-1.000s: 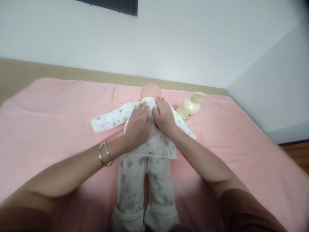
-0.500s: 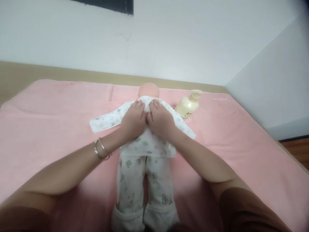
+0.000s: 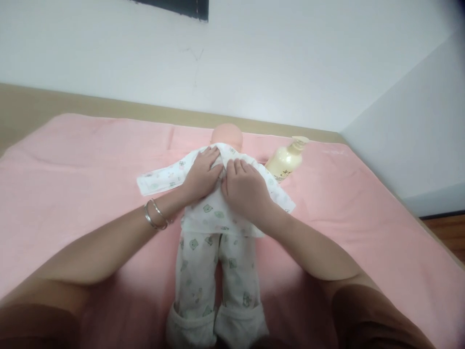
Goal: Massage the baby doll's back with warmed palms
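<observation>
A bald doll (image 3: 227,133) lies with its head away from me; its face is out of sight. It wears a white printed shirt (image 3: 210,218) and matching trousers (image 3: 198,261). On the upper shirt rests my left hand (image 3: 203,174), fingers laid out on the cloth and thumb apart. Beside it, my right hand (image 3: 247,186) has bent fingers and thumb close together at the shirt's middle fold, gripping the cloth; its fingertips are partly hidden. Both shirt sleeves reach outward, the left one (image 3: 160,182) lying flat.
A pale yellow pump bottle (image 3: 285,160) leans near the right sleeve. Under the doll spreads a pink sheet (image 3: 90,194) on a wooden surface (image 3: 29,104). A white wall (image 3: 272,63) rises behind, with a dark panel (image 3: 181,6) at the top.
My hands have drawn slightly apart on the shirt. The left fingers have flattened and the thumb has opened out, while the right hand has moved a little down and right.
</observation>
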Tool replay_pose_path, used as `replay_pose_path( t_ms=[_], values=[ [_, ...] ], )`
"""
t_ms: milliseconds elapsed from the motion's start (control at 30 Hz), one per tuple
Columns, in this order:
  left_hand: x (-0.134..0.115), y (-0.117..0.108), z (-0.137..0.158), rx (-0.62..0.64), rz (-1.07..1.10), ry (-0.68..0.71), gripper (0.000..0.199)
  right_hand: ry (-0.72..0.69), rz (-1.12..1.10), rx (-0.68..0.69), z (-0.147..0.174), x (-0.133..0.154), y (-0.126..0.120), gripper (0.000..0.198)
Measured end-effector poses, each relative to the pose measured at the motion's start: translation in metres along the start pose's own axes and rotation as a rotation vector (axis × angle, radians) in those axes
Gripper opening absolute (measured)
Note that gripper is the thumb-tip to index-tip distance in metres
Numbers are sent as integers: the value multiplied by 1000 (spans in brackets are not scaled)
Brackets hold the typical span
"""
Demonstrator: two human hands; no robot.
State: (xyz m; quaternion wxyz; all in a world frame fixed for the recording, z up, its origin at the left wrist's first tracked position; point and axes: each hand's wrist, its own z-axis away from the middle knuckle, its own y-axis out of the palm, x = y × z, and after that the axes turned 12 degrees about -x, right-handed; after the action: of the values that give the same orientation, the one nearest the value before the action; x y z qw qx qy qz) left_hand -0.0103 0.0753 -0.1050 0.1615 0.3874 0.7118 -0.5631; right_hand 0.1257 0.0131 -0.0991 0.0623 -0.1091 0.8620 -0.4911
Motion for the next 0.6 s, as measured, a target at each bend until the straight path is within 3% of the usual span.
replay_pose_path(
  t_ms=[100, 233, 400, 600],
  values=[
    [8, 7, -1, -59, -17, 1, 64, -9, 18, 42, 2, 4, -6, 56],
    [15, 13, 1, -119, 24, 38, 61, 8, -160, -13, -8, -5, 6, 56],
    [16, 13, 2, -139, 48, 54, 59, 116, -314, -73, -18, -17, 30, 62],
    [17, 14, 2, -132, 42, 55, 61, 147, -360, -107, -14, -16, 32, 62]
  ],
)
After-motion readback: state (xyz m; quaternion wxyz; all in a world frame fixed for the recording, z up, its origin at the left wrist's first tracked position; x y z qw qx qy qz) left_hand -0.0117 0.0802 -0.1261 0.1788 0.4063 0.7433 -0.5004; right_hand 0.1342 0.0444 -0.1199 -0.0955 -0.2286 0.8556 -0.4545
